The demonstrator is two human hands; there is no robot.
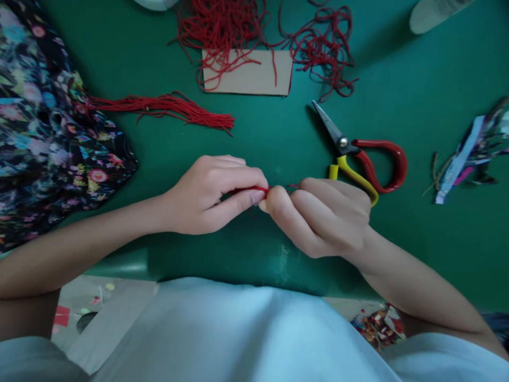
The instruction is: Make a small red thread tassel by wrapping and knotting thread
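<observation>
Two hands: both are meeting at the centre of the frame, above the green table (pixel 417 228).
Left hand (pixel 210 193): curling its fingers and pinching one end of a short red thread (pixel 260 189) between thumb and forefinger.
Right hand (pixel 324 215): closing in a loose fist, its fingertips pinching the other end of the same thread.
Red thread: lying between the two hands, mostly hidden by the fingers, only a small stretch showing.
Scissors (pixel 360 154): lying just beyond the right hand, right of centre, blades pointing to the upper left.
Tassel (pixel 175 109): resting in the upper left, well apart from the hands.
Cardboard (pixel 248 74): sitting at the top centre under loose red yarn (pixel 318 42).
Floral cloth (pixel 43 122): covering the left edge.
</observation>
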